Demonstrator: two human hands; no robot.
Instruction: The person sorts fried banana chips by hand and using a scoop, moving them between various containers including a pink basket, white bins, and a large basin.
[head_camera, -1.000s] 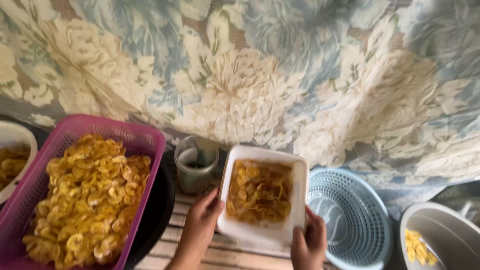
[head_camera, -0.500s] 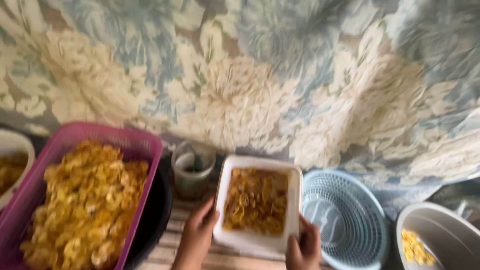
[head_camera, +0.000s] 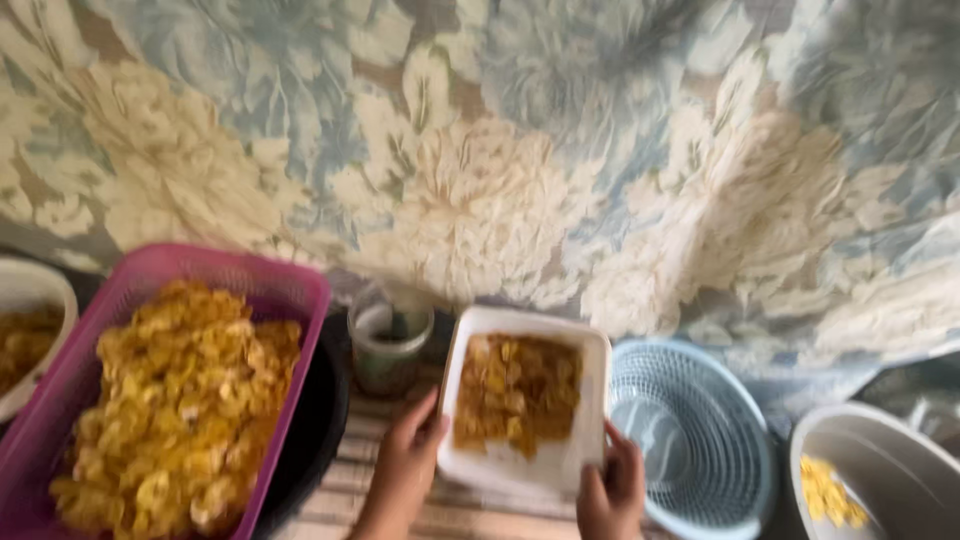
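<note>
**Two hands steady a white tray of fried chips among the baskets**

The left hand (head_camera: 405, 470) clasps the near left edge of a white rectangular tray (head_camera: 500, 460), fingers curled up along its side wall, thumb toward the rim. The right hand (head_camera: 612, 492) takes the near right corner the same way, fingers closed on the edge. Holding both sides keeps the shallow tray level, so the layer of golden-brown chips (head_camera: 517, 390) stays spread across its floor rather than sliding to one end.

The tray sits low in the middle of the view, over a striped tabletop (head_camera: 350, 480); whether it rests there or is lifted clear, the blur does not let me tell.

Just left stands a pink slotted basket (head_camera: 290, 290) heaped with paler yellow chips, seemingly set in a dark basin. Behind the tray's left corner is a small greenish cup (head_camera: 388, 345). To the right lies an empty light-blue colander (head_camera: 690, 440), and farther right a grey bowl (head_camera: 900, 470) holding a few yellow pieces. A floral cloth (head_camera: 500, 150) hangs behind everything.
</note>
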